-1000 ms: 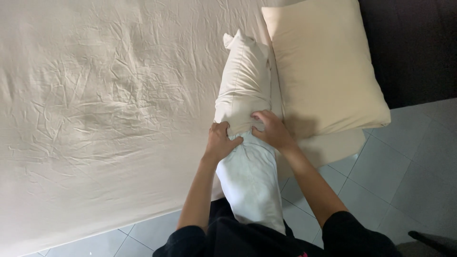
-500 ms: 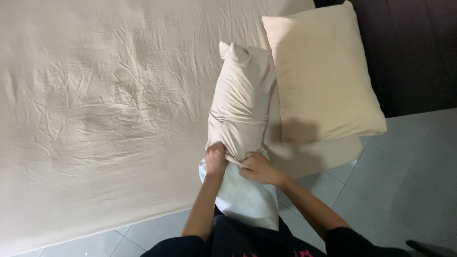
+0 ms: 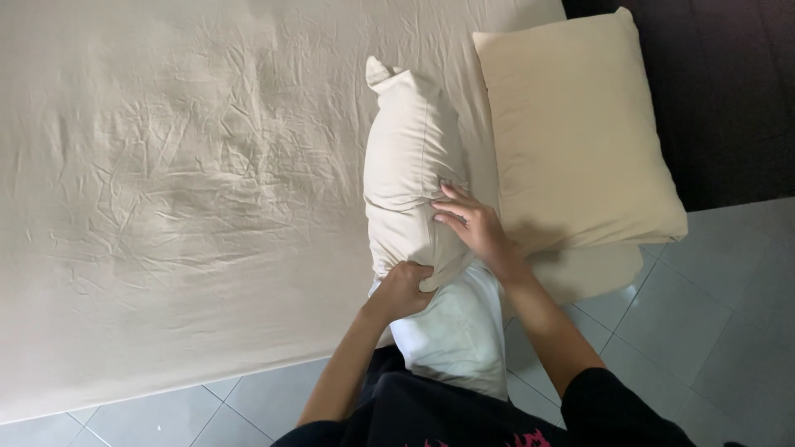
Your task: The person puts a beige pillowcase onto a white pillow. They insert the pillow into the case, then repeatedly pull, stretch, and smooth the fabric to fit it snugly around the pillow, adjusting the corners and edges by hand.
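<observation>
Hands: left hand fist closed on the hem of the cream pillowcase; right hand fingers spread flat, pressing its side.
Pillow: white pillow mid-frame, upper part in the case, bare end hanging past the bed edge toward the person.
Risk: I judge the one-handed hem grip may slip, and the case could bunch.
Room: wide wrinkled sheet lies left; second pillow touches at right; tiled floor lower right.
</observation>
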